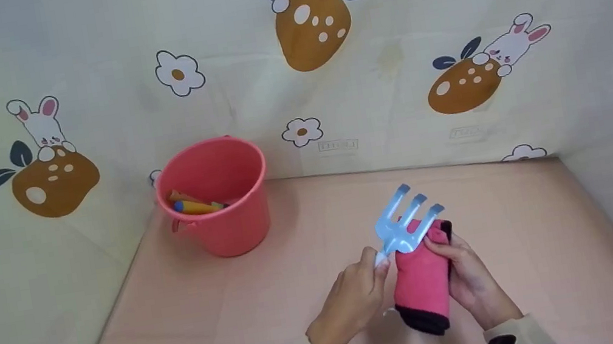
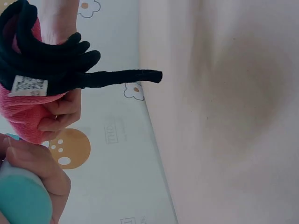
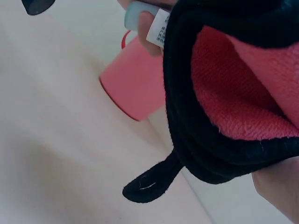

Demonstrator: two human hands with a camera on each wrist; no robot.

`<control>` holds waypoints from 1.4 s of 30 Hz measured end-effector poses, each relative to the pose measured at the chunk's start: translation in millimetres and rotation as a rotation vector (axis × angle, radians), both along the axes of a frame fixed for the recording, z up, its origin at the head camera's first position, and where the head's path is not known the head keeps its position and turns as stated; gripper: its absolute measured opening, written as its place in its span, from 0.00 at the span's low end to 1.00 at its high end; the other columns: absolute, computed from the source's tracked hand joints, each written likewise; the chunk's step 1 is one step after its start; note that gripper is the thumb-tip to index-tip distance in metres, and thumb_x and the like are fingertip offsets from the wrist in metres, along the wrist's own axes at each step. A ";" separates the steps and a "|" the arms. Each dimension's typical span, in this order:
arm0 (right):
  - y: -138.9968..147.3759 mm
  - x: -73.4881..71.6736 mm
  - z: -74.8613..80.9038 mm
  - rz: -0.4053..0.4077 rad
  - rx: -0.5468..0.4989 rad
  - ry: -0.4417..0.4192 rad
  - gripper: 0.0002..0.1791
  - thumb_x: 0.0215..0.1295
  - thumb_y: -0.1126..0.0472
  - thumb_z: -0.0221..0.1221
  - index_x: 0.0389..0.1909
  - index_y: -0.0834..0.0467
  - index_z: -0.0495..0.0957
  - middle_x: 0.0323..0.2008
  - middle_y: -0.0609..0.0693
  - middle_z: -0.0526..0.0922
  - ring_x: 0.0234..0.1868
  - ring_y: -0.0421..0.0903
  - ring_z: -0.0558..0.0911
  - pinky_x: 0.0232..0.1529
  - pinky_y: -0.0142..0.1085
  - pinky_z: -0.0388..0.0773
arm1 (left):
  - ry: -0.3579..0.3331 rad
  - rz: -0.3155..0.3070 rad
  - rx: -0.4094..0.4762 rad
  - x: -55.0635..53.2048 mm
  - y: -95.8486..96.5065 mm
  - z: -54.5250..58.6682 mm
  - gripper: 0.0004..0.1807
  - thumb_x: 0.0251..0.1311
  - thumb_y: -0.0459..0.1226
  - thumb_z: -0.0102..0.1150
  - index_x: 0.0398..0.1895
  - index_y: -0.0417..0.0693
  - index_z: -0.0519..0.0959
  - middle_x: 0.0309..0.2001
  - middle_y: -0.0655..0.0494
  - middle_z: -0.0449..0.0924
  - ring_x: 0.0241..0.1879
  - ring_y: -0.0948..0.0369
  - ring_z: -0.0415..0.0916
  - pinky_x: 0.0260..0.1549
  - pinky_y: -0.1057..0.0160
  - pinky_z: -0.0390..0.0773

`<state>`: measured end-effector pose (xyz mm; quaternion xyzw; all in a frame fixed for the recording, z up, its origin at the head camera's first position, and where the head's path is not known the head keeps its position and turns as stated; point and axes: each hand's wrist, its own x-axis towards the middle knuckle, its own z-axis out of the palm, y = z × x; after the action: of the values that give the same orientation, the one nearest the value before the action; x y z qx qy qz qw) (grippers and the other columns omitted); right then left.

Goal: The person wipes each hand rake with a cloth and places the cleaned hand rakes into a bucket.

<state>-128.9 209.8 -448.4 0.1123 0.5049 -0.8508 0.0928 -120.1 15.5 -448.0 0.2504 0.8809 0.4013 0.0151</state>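
Observation:
My left hand (image 1: pixel 350 294) grips the handle of a small light-blue hand fork (image 1: pixel 399 234) with three bent tines. The handle's rounded turquoise end (image 2: pixel 25 198) shows in the left wrist view. Folded into a bundle, a pink cloth (image 1: pixel 422 283) with black edging is held by my right hand (image 1: pixel 471 278), thumb on its front. The fork's tines lie in front of the cloth's upper end; whether they touch cannot be told. A black loop (image 3: pixel 149 184) and a white label (image 2: pixel 29 86) stick out from the cloth's edging.
A pink bucket (image 1: pixel 235 229) stands at the back left, holding a yellow and blue item (image 1: pixel 198 206) and others partly hidden. The surface (image 1: pixel 193 313) is covered in pale peach material. Behind and beside it hangs a printed sheet (image 1: pixel 246 101) with rabbits and flowers.

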 end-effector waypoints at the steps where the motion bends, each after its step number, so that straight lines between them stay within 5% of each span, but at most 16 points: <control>1: 1.4 -0.5 1.3 -0.010 0.008 0.002 0.14 0.68 0.67 0.46 0.51 0.52 0.69 0.39 0.47 0.81 0.43 0.42 0.80 0.46 0.36 0.75 | 0.007 0.002 -0.007 0.2 -0.3 0.1 0.17 0.72 0.49 0.34 0.39 0.45 0.63 0.19 0.61 0.56 0.14 0.70 0.54 0.14 0.74 0.59; 13: 18.6 -5.2 18.1 -0.037 0.161 0.056 0.18 0.68 0.66 0.47 0.57 0.53 0.60 0.48 0.45 0.71 0.52 0.41 0.73 0.53 0.33 0.71 | -0.012 -0.011 0.004 1.7 -3.4 -4.9 0.20 0.72 0.53 0.29 0.39 0.46 0.63 0.19 0.62 0.56 0.15 0.71 0.54 0.14 0.75 0.60; 23: 24.5 -0.8 28.6 -0.079 0.756 0.388 0.17 0.65 0.74 0.48 0.54 0.64 0.70 0.46 0.43 0.76 0.44 0.38 0.75 0.43 0.28 0.74 | 0.014 -0.012 -0.015 4.7 -5.7 -8.7 0.15 0.73 0.47 0.32 0.36 0.45 0.63 0.18 0.63 0.56 0.15 0.71 0.54 0.13 0.75 0.57; 27: 24.2 -1.4 28.3 -0.104 0.901 0.482 0.17 0.62 0.76 0.49 0.49 0.62 0.75 0.44 0.47 0.78 0.42 0.38 0.76 0.41 0.27 0.73 | 0.005 -0.009 -0.028 5.6 -6.6 -9.6 0.16 0.73 0.48 0.32 0.36 0.45 0.63 0.18 0.63 0.56 0.14 0.71 0.54 0.12 0.75 0.57; 38: 25.4 -2.5 30.7 -0.157 0.981 0.670 0.20 0.57 0.82 0.50 0.45 0.61 0.78 0.42 0.51 0.80 0.39 0.35 0.76 0.39 0.23 0.72 | -0.057 0.019 -0.050 0.2 -7.3 -14.2 0.16 0.72 0.49 0.35 0.38 0.46 0.64 0.19 0.63 0.57 0.13 0.71 0.55 0.12 0.74 0.59; 42: 25.0 0.1 33.9 -0.226 0.941 0.614 0.18 0.59 0.79 0.51 0.46 0.60 0.77 0.41 0.42 0.79 0.39 0.36 0.75 0.38 0.23 0.72 | -0.100 0.058 -0.040 -3.6 -10.6 -18.9 0.14 0.72 0.46 0.37 0.38 0.45 0.65 0.18 0.63 0.57 0.13 0.70 0.56 0.11 0.74 0.58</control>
<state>-128.7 234.9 -414.5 -0.0574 0.8180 -0.5327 -0.2095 -123.7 4.9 -466.8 0.2038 0.8938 0.3959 0.0524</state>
